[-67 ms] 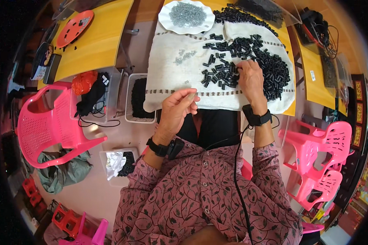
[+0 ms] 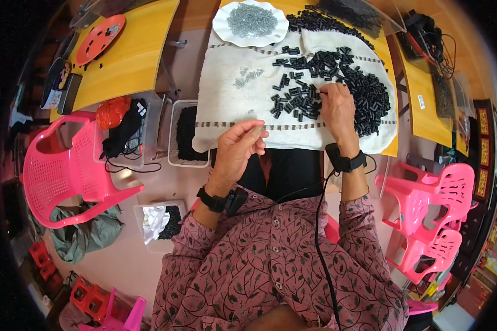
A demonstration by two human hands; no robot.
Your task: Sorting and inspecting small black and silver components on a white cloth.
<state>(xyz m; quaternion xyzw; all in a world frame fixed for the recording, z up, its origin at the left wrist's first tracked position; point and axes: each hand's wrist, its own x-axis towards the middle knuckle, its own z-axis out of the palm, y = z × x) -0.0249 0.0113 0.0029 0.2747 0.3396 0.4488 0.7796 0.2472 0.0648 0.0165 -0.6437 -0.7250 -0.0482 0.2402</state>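
Loose black tube-like pieces (image 2: 299, 102) lie scattered on a white cloth (image 2: 226, 99) in front of a seated person; clock directions are read from them, with twelve pointing away from the wearer. At three o'clock they run into a dense black heap (image 2: 374, 105). Also at three, between scatter and heap, the right hand (image 2: 338, 107) bends down with its fingertips among the black pieces; whether they grip one cannot be told. The left hand (image 2: 240, 143) is at eight o'clock, well apart from the right, raised at the cloth's near edge. Its thumb and forefinger are drawn together, and a pale glint shows there, but whether it is a held piece or the nail is unclear.

At ten o'clock a small group of clear pieces (image 2: 248, 76) rests on the cloth. At eleven stands a white scalloped plate (image 2: 220, 25), with many more clear pieces heaped in it. The cloth covers most of a yellow table (image 2: 394, 146).

Farther out, between eight and nine, are a pale basket (image 2: 173, 132) with black contents and, beyond it, a pink chair (image 2: 49, 160). Between nine and ten, a red plate (image 2: 88, 49) sits on another yellow table (image 2: 138, 60). At four o'clock are more pink chairs (image 2: 458, 185).
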